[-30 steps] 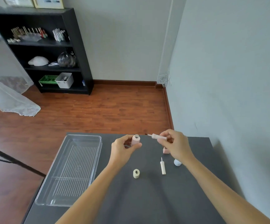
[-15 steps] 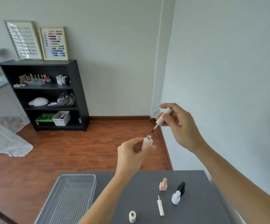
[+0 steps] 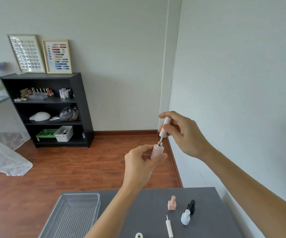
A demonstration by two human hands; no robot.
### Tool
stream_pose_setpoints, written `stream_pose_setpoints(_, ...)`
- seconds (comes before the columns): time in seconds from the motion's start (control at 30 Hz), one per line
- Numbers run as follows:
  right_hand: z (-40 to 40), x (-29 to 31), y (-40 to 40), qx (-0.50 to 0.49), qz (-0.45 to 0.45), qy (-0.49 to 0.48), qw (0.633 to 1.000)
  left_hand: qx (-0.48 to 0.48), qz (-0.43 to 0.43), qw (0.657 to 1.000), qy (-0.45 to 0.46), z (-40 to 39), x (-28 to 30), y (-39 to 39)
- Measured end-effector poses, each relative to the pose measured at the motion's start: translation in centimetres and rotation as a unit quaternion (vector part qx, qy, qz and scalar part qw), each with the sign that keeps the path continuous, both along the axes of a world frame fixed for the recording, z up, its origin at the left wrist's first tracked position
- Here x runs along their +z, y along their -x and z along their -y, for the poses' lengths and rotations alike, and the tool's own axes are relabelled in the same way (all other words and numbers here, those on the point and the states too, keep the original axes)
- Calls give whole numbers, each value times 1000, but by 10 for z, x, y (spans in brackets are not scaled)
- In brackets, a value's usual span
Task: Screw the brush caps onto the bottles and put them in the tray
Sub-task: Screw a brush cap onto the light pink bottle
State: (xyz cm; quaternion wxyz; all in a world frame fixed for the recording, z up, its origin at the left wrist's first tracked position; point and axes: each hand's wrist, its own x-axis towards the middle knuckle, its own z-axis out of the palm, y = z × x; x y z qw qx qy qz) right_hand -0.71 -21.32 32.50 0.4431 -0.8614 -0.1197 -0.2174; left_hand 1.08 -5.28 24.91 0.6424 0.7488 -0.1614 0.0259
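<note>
My left hand (image 3: 139, 164) holds a pale pink bottle (image 3: 157, 151) upright in the air above the table. My right hand (image 3: 183, 133) grips a ribbed pink brush cap (image 3: 164, 126) just above it, and the brush stem enters the bottle's neck. The cap's body stays clear of the neck. A clear plastic tray (image 3: 73, 214) lies at the left of the dark table (image 3: 212, 219). On the table stand a capped pink bottle (image 3: 171, 203), a black bottle (image 3: 191, 206) and a whitish bottle (image 3: 185, 217). A loose cream brush cap (image 3: 169, 228) lies flat beside a cream bottle (image 3: 139, 235) at the bottom edge.
A grey wall runs close along the table's right side. Behind, a black shelf (image 3: 48, 109) holds polish bottles, a green basket and a white bin. Wooden floor lies beyond the table's far edge. White netting (image 3: 3, 157) drapes at the left.
Both hands rose from table height to mid-air as my head tilted up. The brush tip went from beside the bottle's mouth into its neck.
</note>
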Motion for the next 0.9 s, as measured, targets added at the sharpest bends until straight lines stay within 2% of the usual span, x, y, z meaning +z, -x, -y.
stream_pose_setpoints(0.2,1,-6,1,1,-37,0,999,-2,18,1000,-6,1,3,1)
stream_pose_setpoints(0.4,0,-10,-2,-78,-23,26,996,-13,11,1000,-2,5,2,3)
stream_pose_setpoints(0.47,3,-9,-2,-35,-47,-17,998,-10,1,1000,0,5,1,3)
stream_pose_setpoints(0.53,8,-8,-3,53,-89,-86,991,-3,-9,1000,1,5,0,2)
stream_pose_setpoints(0.63,13,-7,-2,112,-96,-112,983,-7,-12,1000,1,5,-1,1)
stream_pose_setpoints(0.8,10,-6,-3,0,-52,-87,995,-13,-11,1000,1,8,-4,1)
stream_pose_setpoints(0.9,4,-7,-3,-85,-27,-31,996,-13,-11,1000,-2,10,-5,1)
